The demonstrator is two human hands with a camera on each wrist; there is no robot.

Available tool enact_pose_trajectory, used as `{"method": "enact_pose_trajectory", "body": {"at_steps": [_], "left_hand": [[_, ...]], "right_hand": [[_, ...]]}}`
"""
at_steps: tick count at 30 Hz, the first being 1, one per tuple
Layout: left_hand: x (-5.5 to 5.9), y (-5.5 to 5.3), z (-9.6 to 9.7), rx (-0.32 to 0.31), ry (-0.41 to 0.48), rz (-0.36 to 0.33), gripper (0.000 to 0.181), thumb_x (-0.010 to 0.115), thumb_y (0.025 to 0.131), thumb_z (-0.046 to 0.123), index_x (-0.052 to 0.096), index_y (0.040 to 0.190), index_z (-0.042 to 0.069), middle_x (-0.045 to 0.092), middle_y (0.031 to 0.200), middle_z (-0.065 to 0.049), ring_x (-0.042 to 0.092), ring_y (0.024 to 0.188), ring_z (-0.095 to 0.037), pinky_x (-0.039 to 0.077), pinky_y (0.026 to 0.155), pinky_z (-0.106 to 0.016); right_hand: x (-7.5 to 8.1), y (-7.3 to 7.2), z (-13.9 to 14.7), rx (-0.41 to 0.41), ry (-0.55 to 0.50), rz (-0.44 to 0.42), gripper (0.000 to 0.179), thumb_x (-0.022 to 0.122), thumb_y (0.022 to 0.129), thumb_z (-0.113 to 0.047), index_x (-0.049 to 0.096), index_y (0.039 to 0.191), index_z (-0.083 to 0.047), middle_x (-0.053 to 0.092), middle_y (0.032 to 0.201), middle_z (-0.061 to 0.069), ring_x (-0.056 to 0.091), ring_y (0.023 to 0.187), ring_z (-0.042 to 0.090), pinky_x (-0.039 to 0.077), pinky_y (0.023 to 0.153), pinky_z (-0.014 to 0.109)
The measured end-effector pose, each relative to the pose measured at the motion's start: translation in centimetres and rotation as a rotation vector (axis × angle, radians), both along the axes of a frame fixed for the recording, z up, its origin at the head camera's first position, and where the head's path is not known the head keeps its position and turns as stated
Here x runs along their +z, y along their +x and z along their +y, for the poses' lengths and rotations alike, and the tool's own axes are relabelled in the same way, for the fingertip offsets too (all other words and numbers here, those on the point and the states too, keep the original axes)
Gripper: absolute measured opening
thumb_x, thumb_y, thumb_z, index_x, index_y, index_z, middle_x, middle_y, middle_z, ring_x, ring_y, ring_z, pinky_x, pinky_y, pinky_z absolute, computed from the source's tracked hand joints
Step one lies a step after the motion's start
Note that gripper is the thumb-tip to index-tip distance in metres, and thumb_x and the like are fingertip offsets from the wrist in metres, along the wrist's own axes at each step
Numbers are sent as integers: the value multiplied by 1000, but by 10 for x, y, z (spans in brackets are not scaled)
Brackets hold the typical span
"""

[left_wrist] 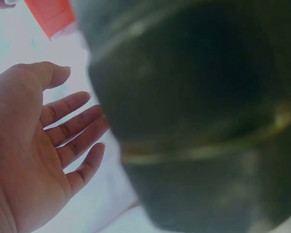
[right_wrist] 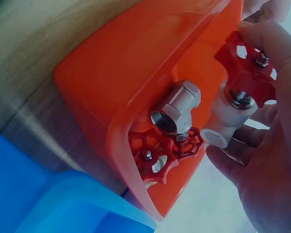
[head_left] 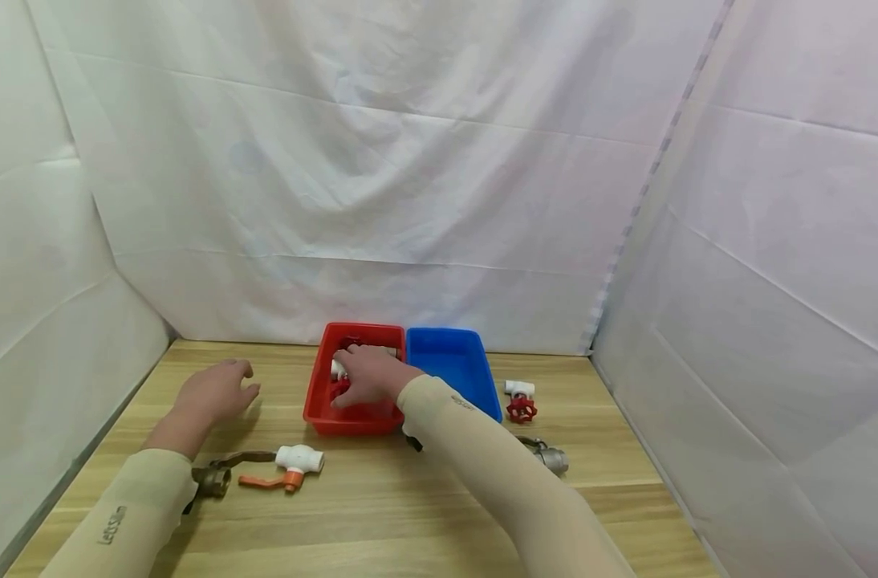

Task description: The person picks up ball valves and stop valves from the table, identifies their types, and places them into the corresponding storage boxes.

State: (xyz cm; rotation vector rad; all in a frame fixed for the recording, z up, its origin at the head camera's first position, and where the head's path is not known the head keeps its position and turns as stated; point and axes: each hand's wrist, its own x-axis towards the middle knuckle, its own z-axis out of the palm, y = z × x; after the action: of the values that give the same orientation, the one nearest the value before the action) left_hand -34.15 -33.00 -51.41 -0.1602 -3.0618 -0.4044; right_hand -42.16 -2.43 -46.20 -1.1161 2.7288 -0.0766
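Observation:
My right hand (head_left: 370, 375) is over the red tray (head_left: 316, 405). In the right wrist view, its fingers and thumb grip a white plastic valve (right_wrist: 223, 116) with a red handwheel (right_wrist: 252, 80). Beside it in the tray lies a silver metal valve (right_wrist: 178, 108) with a small red wheel, and another red handwheel (right_wrist: 148, 154) sits by the wall. My left hand (head_left: 211, 391) hovers left of the tray, fingers loosely spread, holding nothing. A brass valve (head_left: 213, 482) lies by the left wrist; a dark blurred body (left_wrist: 194, 111) fills much of the left wrist view.
To the right of the red tray stands a blue tray (head_left: 486, 385). A white valve with an orange lever (head_left: 298, 459) lies in front. On the right are another white valve with red handwheel (head_left: 521, 405) and a silver valve (head_left: 553, 460). White curtains (head_left: 381, 201) enclose the table.

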Motion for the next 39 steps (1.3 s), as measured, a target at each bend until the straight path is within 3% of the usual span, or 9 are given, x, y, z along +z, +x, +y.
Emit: {"method": "enact_pose_trajectory", "body": {"at_steps": [8, 14, 24, 39], "left_hand": [[-2, 3, 2, 14, 0, -9, 42, 68, 107, 27, 68, 129, -8, 67, 131, -32, 68, 112, -54, 57, 87, -69], [-4, 5, 1, 18, 1, -13, 43, 67, 108, 27, 67, 131, -8, 66, 136, -33, 68, 114, -55, 57, 87, -69], [-3, 7, 2, 20, 14, -12, 42, 67, 107, 26, 67, 130, -9, 65, 136, -34, 67, 115, -56, 56, 88, -70], [-4, 9, 1, 25, 11, -25, 42, 67, 107, 26, 68, 130, -9, 65, 136, -34, 67, 115, -56, 57, 88, -70]], "right_hand": [[3, -1, -7, -14, 29, -34, 88, 91, 85, -60, 53, 159, -29, 63, 145, -8, 59, 129, 14, 62, 100, 44], [2, 2, -13, -40, 24, -113, 87, 91, 86, -59, 53, 158, -30, 63, 149, -10, 57, 135, 12, 59, 106, 43], [-9, 3, -16, -53, 56, -183, 66, 93, 87, -51, 62, 141, -29, 69, 123, -11, 62, 109, 9, 62, 96, 38], [-31, -12, -27, -77, 152, -211, 62, 91, 89, -52, 63, 140, -31, 70, 119, -12, 62, 105, 10, 61, 99, 42]]}}
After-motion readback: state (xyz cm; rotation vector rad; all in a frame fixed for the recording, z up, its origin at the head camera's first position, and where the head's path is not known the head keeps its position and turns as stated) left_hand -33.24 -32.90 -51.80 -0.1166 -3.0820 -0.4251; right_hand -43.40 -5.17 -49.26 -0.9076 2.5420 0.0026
